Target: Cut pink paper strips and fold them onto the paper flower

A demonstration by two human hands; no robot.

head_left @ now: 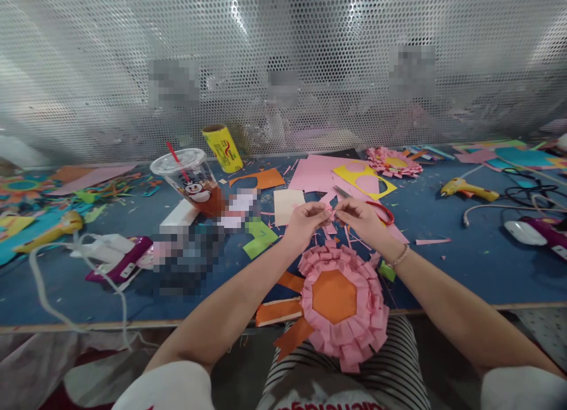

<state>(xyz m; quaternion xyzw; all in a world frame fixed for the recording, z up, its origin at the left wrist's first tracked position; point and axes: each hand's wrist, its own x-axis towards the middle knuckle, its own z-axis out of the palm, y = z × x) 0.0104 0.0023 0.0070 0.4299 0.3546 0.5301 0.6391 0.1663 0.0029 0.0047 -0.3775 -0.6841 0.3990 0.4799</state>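
Observation:
My left hand [306,222] and my right hand [361,220] meet above the table, fingertips pinched close together. A small strip of pink paper [331,214] shows between them; its exact shape is partly hidden by the fingers. Just beyond my right hand lie scissors with a red handle [387,214], partly covered by that hand. Below my wrists, a ruffled pink paper rosette [349,345] with an orange centre and orange tails overhangs the table's front edge, above my lap.
A plastic cup with a red straw [201,188] and a yellow tube [225,150] stand back left. Pink sheets [305,172] and a yellow cut-out sheet [354,176] lie ahead. Yellow glue guns [469,190] with cables lie on both sides. A perforated metal panel [283,20] rises behind.

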